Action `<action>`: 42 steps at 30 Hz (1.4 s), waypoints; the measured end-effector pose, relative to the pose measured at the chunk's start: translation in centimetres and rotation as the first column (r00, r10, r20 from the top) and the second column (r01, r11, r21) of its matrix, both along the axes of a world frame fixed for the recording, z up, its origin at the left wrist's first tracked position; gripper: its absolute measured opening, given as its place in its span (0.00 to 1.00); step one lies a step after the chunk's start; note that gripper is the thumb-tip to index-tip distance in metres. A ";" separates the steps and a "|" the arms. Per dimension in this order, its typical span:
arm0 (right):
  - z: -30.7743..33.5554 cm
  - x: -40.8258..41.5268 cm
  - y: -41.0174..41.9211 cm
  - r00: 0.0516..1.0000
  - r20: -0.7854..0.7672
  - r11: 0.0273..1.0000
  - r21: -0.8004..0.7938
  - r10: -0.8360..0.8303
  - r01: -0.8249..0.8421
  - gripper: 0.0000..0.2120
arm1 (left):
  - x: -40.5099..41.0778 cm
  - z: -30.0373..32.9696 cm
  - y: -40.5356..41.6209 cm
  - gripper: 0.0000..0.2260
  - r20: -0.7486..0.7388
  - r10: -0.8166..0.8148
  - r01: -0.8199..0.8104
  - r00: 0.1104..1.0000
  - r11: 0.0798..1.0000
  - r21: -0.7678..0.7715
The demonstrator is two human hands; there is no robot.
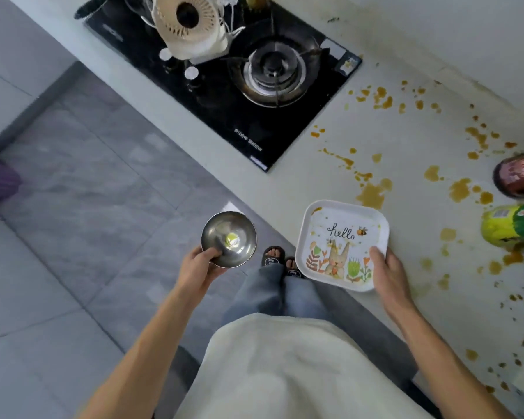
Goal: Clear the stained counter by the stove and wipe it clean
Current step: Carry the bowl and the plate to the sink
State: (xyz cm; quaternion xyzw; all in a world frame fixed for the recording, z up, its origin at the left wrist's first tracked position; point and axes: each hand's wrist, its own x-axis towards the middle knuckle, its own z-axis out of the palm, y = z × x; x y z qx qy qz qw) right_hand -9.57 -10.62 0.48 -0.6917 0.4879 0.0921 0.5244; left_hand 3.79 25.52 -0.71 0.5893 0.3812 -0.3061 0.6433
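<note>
Stained counter (412, 182) at right, orange-brown splashes spread across it; black stove (224, 86) far left of stains; square plate (342, 246) over near counter edge, right hand (390, 273) grasping its near rim; steel bowl (229, 238) over floor, left hand (198, 264) gripping its rim; two bottles (518, 201) at right edge

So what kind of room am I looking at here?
A home kitchen, most likely: a black gas stove set into a pale counter splattered with orange sauce stains, and bottles at the right edge.
</note>
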 end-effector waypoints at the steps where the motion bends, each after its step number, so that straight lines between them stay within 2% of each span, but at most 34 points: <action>1: -0.1 0.8 0.4 0.999 0.000 0.999 0.005 0.045 -0.045 0.10 | -1.2 -0.2 1.2 0.07 -0.013 0.049 -0.049 0.999 0.999 0.011; 6: 0.4 6.2 3.9 0.959 -0.003 0.959 0.018 0.285 -0.284 0.10 | -7.5 -1.1 7.3 0.06 -0.065 0.286 -0.282 0.956 0.957 0.070; 12: 0.9 14.1 11.7 0.844 0.047 0.842 0.052 0.535 -0.537 0.13 | -14.3 -2.2 13.6 0.08 -0.115 0.517 -0.495 0.848 0.851 0.177; 16: 0.8 19.1 18.2 0.768 0.067 0.767 0.044 0.637 -0.640 0.13 | -16.2 -2.6 17.5 0.05 -0.147 0.622 -0.590 0.769 0.780 0.210; 19: 0.5 22.0 22.9 0.749 0.054 0.747 0.064 0.660 -0.662 0.13 | -15.4 -2.7 20.6 0.04 -0.159 0.653 -0.617 0.741 0.754 0.223; 24: 0.1 25.6 28.3 0.741 0.000 0.740 0.047 0.671 -0.670 0.12 | -10.1 -2.7 25.4 0.04 -0.114 0.703 -0.677 0.702 0.708 0.200; 32: -0.4 32.4 32.2 0.747 -0.068 0.750 0.027 0.661 -0.661 0.13 | 4.5 -1.2 32.5 0.05 -0.029 0.702 -0.695 0.711 0.709 0.119; 36: -1.6 37.9 34.2 0.748 -0.082 0.752 0.029 0.658 -0.658 0.12 | 11.5 -1.6 35.9 0.05 -0.021 0.701 -0.697 0.712 0.711 0.097; 42: -1.3 48.8 40.7 0.686 -0.081 0.691 0.058 0.723 -0.721 0.14 | 19.3 -1.0 40.8 0.06 -0.036 0.740 -0.734 0.671 0.671 0.110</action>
